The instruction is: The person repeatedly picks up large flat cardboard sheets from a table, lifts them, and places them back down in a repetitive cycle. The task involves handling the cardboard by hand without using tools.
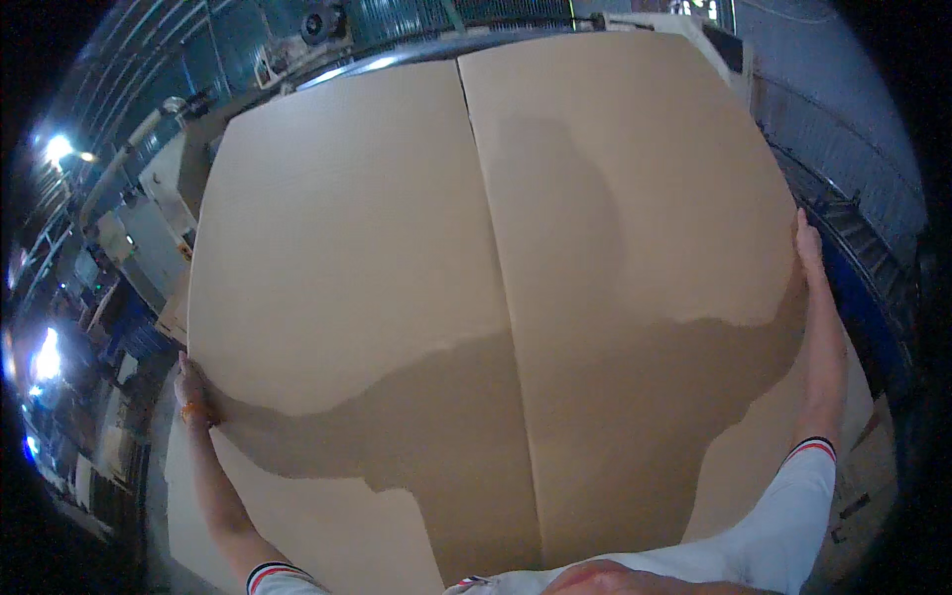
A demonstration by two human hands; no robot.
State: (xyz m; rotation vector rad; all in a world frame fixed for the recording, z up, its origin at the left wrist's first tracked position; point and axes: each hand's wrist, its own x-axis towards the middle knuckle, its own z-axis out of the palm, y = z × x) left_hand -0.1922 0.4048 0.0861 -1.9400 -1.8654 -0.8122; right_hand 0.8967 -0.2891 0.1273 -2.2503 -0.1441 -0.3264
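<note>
At the far left, bright lamps [57, 149] glare over pale machine housings [149, 233] that stand along the left side, dim and bent by the lens. Just right of them, near and low, the left hand [191, 394] presses flat against the left edge of a large flattened cardboard sheet [397, 248]; its grip is open, fingers lying along the edge with the thumb side tucked behind, though how far they wrap cannot be told. The sheet fills the middle of the view, tan and plain, with a straight seam [496, 288] running from its far edge toward the person, and the person's shadow falls across its near half. More cardboard [327, 535] of the same colour lies beneath it, showing at the near left. At the right edge the right hand [808, 248] rests with fingers stretched out and pointing far, the grip open and laid against the sheet's edge. The white sleeve [793, 506] with a striped cuff comes in from the near right. Beyond it, blue railing [873, 268] runs along the right.
</note>
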